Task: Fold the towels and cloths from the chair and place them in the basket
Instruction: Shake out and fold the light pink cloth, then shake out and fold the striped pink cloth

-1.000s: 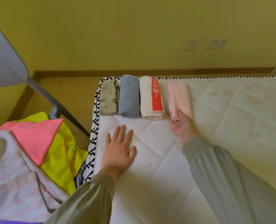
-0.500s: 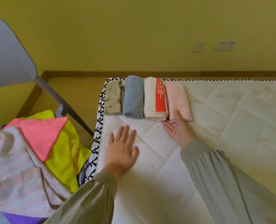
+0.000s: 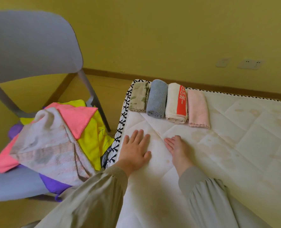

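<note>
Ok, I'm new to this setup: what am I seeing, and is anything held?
There is no machine here: a person works with bare hands. Every picture comes from one camera worn on their head, looking forward and down. The left hand lies flat on the mattress; the right hand is beside it, fingers straight. Neither holds anything. Four folded pieces sit in a row at the mattress's far corner: green patterned cloth, grey-blue towel, white towel with a red band, pink cloth. The chair on the left carries the unfolded pile. No basket shows.
</note>
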Demonstrator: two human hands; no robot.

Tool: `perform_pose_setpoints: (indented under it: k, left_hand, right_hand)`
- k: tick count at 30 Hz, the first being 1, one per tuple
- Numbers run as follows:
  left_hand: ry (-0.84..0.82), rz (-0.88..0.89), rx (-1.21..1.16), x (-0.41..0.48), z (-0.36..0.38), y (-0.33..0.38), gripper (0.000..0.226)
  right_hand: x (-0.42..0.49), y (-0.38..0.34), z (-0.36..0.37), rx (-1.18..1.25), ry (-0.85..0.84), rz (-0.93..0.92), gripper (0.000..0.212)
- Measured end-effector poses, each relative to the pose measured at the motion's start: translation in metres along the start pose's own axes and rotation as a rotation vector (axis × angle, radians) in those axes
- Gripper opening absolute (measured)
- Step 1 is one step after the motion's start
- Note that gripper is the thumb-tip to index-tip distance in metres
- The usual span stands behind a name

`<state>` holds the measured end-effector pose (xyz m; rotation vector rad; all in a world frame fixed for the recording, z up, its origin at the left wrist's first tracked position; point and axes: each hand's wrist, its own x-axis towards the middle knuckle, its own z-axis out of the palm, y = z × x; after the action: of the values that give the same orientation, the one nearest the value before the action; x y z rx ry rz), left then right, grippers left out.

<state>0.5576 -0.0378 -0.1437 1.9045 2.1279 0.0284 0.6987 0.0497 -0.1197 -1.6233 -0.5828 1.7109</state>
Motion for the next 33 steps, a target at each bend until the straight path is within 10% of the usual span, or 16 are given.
perform_pose_setpoints:
  k: [7, 17, 24, 33]
  left_hand:
    - [0.018, -0.072, 0.134, -0.056, -0.031, -0.065, 0.07]
    - [0.303, -0.375, 0.083, -0.128, -0.061, -0.196, 0.057]
    - [0.275, -0.169, 0.035, -0.148, -0.057, -0.234, 0.04]
    - [0.472, -0.293, -0.068, -0.154, -0.114, -0.219, 0.014]
  right_hand:
    - [-0.044, 0.02, 0.058, -0.711, 0.04, -0.383, 0.038]
    - [-0.105, 0.079, 0.163, -0.778, -0.219, -0.521, 0.03]
    - [-0.129, 0.114, 0.202, -0.992, -0.616, -0.402, 0.04]
    - [-0.17, 0.1, 0.228, -1.078, -0.517, -0.753, 0.025]
